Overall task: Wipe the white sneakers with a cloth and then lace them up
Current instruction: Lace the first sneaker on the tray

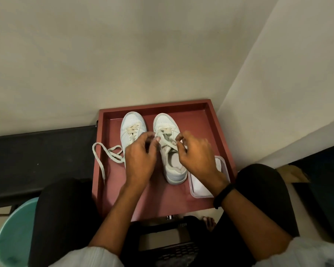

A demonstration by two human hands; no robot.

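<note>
Furthest out to the left of the hands, a loose lace (pixel 99 164) trails from the left shoe (pixel 132 123) over the rim of the tray (pixel 162 107) and hangs down outside it. That shoe sits just beside the left hand, toe pointing away from the person, with a few crossings threaded near the toe. Its heel end is hidden behind the hand.

The left hand (pixel 141 157) is curled, thumb and forefinger pinching one end of the lace (pixel 168 141) on the right shoe (pixel 166 122). This shoe stands between the two hands and reaches a little beyond them, its open mouth and heel down between the wrists. The right hand (pixel 197 157) is curled the same way and pinches the other run of that lace. Which eyelet it is working at I cannot make out from here. On the far side of that hand, partly under the wrist, lies a clear tub (pixel 225 164) with the white cloth (pixel 201 186) in it.

The lace looks flat, soft and limp, so I would expect it to flop and twist as soon as it goes slack. It is best taken right at the stiff tip for threading, and further back only for pulling snug. The shoe looks light and the tray smooth, so a hard tug may slide it towards the person. Pulling both ends evenly, or steadying the shoe by its side, should keep it in place.
</note>
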